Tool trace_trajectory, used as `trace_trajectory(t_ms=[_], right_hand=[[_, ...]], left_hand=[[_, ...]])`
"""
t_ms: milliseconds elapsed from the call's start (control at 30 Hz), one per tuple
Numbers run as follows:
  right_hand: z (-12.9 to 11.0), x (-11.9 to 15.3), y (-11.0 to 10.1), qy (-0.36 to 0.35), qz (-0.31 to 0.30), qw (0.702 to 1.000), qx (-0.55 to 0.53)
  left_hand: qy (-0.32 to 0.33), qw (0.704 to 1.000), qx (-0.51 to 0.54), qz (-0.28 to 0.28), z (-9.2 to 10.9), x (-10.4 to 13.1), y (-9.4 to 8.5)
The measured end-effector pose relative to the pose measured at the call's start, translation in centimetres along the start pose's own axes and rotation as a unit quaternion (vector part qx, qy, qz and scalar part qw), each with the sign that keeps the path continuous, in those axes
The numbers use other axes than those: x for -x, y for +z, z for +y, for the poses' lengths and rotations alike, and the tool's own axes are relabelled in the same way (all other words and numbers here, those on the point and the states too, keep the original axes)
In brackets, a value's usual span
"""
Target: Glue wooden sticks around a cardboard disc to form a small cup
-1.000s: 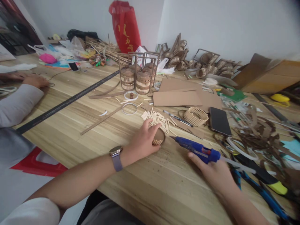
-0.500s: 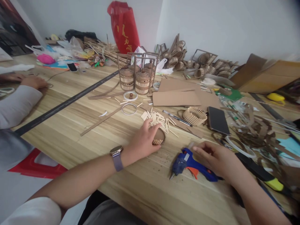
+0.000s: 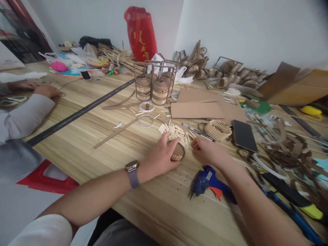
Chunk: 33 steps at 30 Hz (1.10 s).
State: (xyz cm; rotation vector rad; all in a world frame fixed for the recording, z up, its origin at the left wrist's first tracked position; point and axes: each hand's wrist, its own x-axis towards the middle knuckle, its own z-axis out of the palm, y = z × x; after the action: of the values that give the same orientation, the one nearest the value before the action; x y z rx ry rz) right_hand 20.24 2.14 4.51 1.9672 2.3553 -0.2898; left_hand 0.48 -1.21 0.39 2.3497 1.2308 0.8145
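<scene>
Nearest the table's edge, the blue glue gun (image 3: 208, 181) lies on its side on the wooden table (image 3: 164, 208), nozzle toward the person, just under the right forearm and touched by neither hand. Just beyond it the left hand (image 3: 160, 158), a watch on its wrist, is curled around the small round cardboard base (image 3: 178, 152) with short sticks standing along its rim, steadying it against the table. The right hand (image 3: 207, 152) sits just beside it, fingers pinched together at the edge of the loose pile of short sticks (image 3: 175, 131); whether it has hold of a stick I cannot tell. Farther back stand finished stick baskets (image 3: 153, 89), and a co-worker's sleeve (image 3: 24, 112) rests at the far left.
</scene>
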Motion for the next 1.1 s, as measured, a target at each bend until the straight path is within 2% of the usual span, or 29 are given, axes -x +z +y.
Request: trace_trajectory(t_ms=[200,333,433,533,633,800,1100], right_hand=[[0.2,1.3,0.7,-0.039,0.006,0.999,0.012],[0.4,2.2,0.0,-0.070,0.018,0.997,0.004],[0.2,3.0,-0.8,-0.103,0.004,0.992,-0.074],[-0.3,3.5,-1.1,-0.140,-0.031,0.970,-0.194],[-1.1,3.7,-0.8,-0.144,-0.045,0.960,-0.235],[-2.1,3.7,-0.2,-0.143,-0.033,0.961,-0.233],[-2.4,3.5,-0.1,-0.145,-0.030,0.967,-0.207]], left_hand=[[0.010,1.000,-0.005,0.001,0.0,0.0,0.0],[-0.004,1.000,-0.008,0.000,0.1,-0.1,0.0],[-0.008,1.000,-0.014,-0.006,0.1,-0.2,-0.1],[-0.006,1.000,-0.016,-0.007,0.1,-0.2,0.0],[-0.006,1.000,-0.012,-0.004,-0.1,-0.2,0.1],[0.005,1.000,0.005,0.002,-0.2,-0.2,0.1],[0.007,1.000,0.005,-0.004,-0.1,-0.2,0.0]])
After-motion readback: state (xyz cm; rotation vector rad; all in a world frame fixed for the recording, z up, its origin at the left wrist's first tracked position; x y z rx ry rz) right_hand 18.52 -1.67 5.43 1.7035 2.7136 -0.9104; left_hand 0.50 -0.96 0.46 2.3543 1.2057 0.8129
